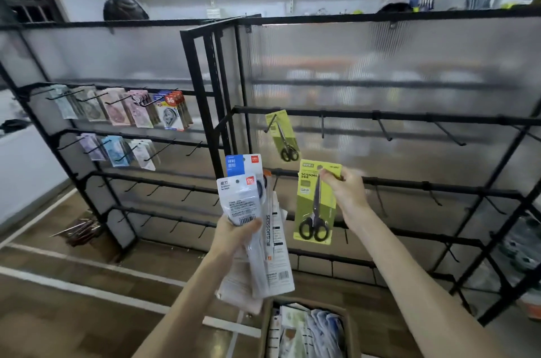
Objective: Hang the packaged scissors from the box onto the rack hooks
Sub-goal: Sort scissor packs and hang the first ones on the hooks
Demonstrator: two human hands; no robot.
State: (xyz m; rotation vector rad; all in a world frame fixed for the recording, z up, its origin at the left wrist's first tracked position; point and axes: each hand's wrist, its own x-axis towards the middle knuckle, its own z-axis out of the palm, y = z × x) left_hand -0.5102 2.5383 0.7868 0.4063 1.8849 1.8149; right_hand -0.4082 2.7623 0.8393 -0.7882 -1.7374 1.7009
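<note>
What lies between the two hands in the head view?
In the head view, between the left hand and the right hand: the bundle of white scissors packs gripped by the left, then the green scissors pack pinched by the right.

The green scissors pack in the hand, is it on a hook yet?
Not yet. The right hand pinches the green scissors pack by its top, and its hang hole is empty.

Both bare forearms raised forward, left hand (234, 236) curled in a full grip, right hand (347, 191) higher, thumb and fingers (332, 177) pinching.
</note>
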